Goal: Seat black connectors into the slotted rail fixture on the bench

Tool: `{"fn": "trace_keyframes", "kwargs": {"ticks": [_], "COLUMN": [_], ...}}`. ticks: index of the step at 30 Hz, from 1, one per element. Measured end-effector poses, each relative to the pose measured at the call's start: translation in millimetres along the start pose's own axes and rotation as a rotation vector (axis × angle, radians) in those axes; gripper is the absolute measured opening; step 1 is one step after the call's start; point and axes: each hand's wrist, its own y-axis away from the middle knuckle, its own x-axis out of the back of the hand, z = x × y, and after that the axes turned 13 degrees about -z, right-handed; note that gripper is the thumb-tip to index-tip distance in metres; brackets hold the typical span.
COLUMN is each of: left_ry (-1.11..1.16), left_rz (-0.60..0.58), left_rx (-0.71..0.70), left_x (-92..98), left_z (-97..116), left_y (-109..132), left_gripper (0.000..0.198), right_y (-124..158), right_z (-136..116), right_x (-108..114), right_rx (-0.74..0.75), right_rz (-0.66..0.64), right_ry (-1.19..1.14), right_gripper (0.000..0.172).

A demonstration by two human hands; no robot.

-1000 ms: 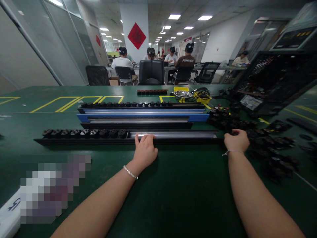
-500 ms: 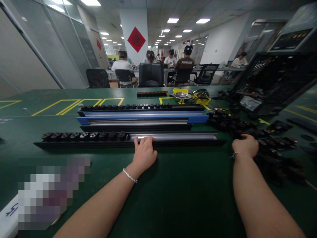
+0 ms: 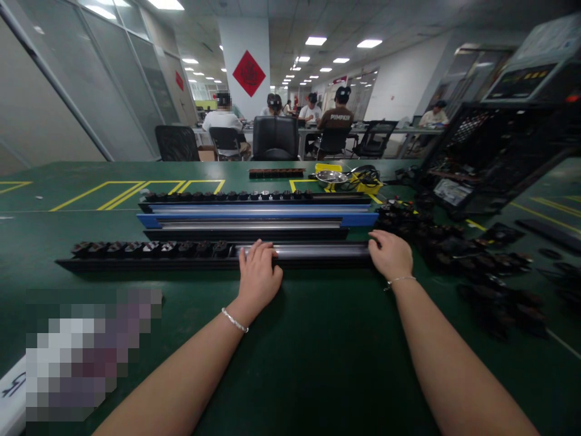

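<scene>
Green table mat (image 3: 318, 351) with yellow marked lines (image 3: 136, 189). The long black rail (image 3: 318, 252) lies crosswise near the front edge, with black modules (image 3: 149, 247) seated in its left part. Left hand (image 3: 258, 274) lies flat, fingers together over the rail's middle. Right hand (image 3: 388, 254) curls over the rail's right end; can't tell if it grips. More rails (image 3: 258, 213) lie behind, a pile of black parts (image 3: 458, 251) at right. Metal bowl (image 3: 332, 176) and black crate (image 3: 494, 151) sit farther back. Open office, ceiling lights, red diamond sign (image 3: 249, 72) on a pillar, people seated at desks.

Bright ceiling panels (image 3: 313, 41), soft shadows, wide-angle edge distortion, pixelated patch
</scene>
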Motion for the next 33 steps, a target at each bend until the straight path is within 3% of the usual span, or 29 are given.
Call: {"fn": "trace_keyframes", "kwargs": {"ticks": [4,10,25,33], "left_ry": [-0.007,0.084,0.083,0.029], "left_rz": [0.189,0.216,0.217,0.055], "left_rx": [0.239,0.462,0.466,0.5], "left_x": [6.8,10.9,10.2,18.4], "left_z": [-10,-32,-34,-39], "left_y": [-6,-12,-12,0], "left_gripper": [0.033,0.041,0.039,0.045], "right_y": [2,1,1,1], "right_z": [-4,-3,-4,-5], "right_x": [1,4,4,4], "right_rx": [-0.013,-0.053,-0.067,-0.074], "right_rz": [-0.145,-0.174,-0.169,-0.158], "right_ry": [0.083,0.107,0.101,0.112], "right_gripper": [0.038,0.04,0.04,0.039]}}
